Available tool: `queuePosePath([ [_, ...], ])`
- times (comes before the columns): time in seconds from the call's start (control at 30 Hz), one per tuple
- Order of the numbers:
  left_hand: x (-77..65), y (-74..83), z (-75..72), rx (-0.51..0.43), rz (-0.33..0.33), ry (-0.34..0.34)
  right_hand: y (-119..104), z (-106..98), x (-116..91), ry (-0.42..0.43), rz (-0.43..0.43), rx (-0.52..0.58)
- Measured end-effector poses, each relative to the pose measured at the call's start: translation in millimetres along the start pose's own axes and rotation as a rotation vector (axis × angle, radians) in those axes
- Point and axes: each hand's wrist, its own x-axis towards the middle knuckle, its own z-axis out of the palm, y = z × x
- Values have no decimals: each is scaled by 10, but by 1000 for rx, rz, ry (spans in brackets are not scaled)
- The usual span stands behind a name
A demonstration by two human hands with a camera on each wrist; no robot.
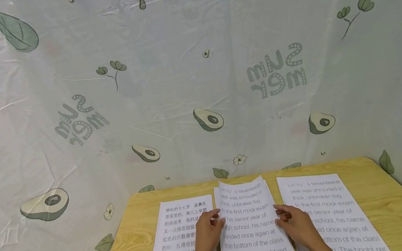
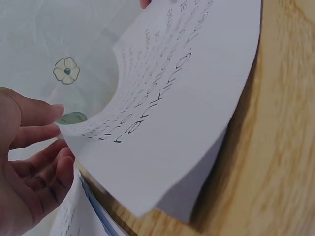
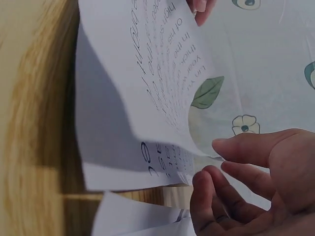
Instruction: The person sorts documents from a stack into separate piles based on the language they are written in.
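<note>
A printed sheet of paper [image 1: 252, 234] with English text bows upward in the middle, its top corners curling. My left hand [image 1: 208, 233] pinches its left edge; the left wrist view shows that hand [image 2: 34, 152] with thumb and index finger at the paper's edge [image 2: 192, 137]. On the opposite side my right hand [image 1: 298, 226] pinches the right edge. In the right wrist view the right hand [image 3: 256, 182] has thumb and index finger meeting on the edge of the sheet [image 3: 108, 118], other fingers curled below. Another sheet's corners peek out behind the raised one.
Left of the raised sheet lies a paper with Chinese text [image 1: 179, 245]. To its right is another paper with English text [image 1: 332, 210]. All are on a yellow wood-grain table [image 1: 395, 202]. Behind it hangs a pale sheet [image 1: 166, 92] printed with avocados and leaves.
</note>
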Motion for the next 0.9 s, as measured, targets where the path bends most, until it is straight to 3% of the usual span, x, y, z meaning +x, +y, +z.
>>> queuePosePath([
  [0.4, -8, 45, -26, -34, -81, 0, 16, -23, -1, -12, 19, 174],
  [0.53, -26, 23, -35, -84, -95, 8, 38, -45, -24, -28, 45, 235],
  [0.9, 37, -21, -111, -141, -100, 32, 48, -109, 15, -39, 60, 274],
])
